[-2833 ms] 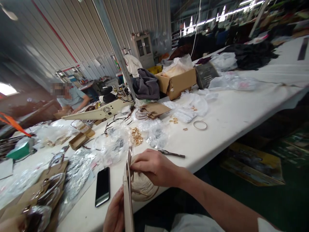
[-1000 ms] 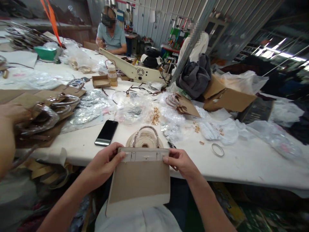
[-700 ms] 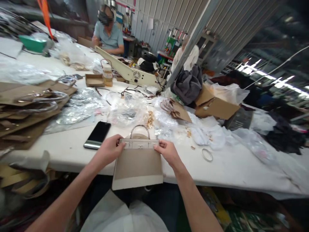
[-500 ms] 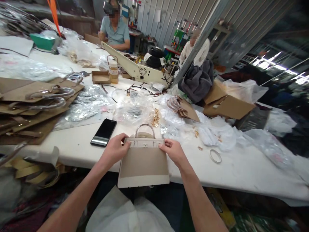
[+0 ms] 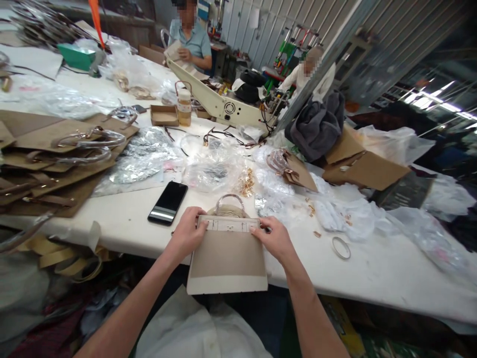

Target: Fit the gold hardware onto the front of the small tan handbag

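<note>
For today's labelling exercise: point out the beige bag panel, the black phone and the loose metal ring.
beige bag panel (image 5: 227,261), head view, middle of its face.
black phone (image 5: 168,202), head view, screen centre.
metal ring (image 5: 335,242), head view, left rim.

stacked bag panels (image 5: 44,159) cut off at left edge, handbag (image 5: 227,253) handle half hidden behind its top

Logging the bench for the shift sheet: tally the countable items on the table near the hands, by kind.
Beige bag panel, held by left hand and right hand: 1
Black phone: 1
Metal ring: 1
Open cardboard box: 1
Total: 4
</note>
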`<move>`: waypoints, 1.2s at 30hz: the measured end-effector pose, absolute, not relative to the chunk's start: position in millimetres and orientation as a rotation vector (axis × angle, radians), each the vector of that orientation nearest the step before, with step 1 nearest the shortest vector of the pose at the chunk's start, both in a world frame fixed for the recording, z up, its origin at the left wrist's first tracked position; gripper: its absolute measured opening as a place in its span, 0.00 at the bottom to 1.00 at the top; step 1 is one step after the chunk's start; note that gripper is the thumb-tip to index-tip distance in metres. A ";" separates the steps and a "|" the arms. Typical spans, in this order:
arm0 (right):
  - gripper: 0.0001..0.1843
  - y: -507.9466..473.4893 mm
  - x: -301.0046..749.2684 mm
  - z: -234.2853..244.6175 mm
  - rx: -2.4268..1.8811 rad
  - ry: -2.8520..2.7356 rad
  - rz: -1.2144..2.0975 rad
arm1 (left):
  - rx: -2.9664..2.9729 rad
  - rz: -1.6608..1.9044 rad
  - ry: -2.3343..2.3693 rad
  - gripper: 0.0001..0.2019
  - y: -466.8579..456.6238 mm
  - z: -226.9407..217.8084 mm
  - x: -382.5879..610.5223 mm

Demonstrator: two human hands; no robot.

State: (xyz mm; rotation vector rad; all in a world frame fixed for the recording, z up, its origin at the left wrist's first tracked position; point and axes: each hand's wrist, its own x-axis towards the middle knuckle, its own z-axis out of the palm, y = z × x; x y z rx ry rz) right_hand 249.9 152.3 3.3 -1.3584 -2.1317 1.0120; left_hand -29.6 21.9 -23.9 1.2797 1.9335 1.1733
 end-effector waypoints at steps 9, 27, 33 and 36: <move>0.37 149.9 257.4 -12.2 -1.413 -1.908 1.319 | 1.358 1.128 1.773 0.20 14.2 -31.4 -38.7; 0.30 155.3 252.8 -6.0 -1.331 -2.002 1.183 | 1.189 1.096 1.880 0.20 11.7 -22.0 -28.9; 0.30 156.9 262.9 -15.0 -1.352 -1.944 1.228 | 1.132 1.151 1.756 0.18 13.6 -24.5 -27.8; 0.31 161.2 266.5 -16.1 -1.365 -1.926 1.179 | 1.123 1.159 1.734 0.19 20.5 -23.7 -23.6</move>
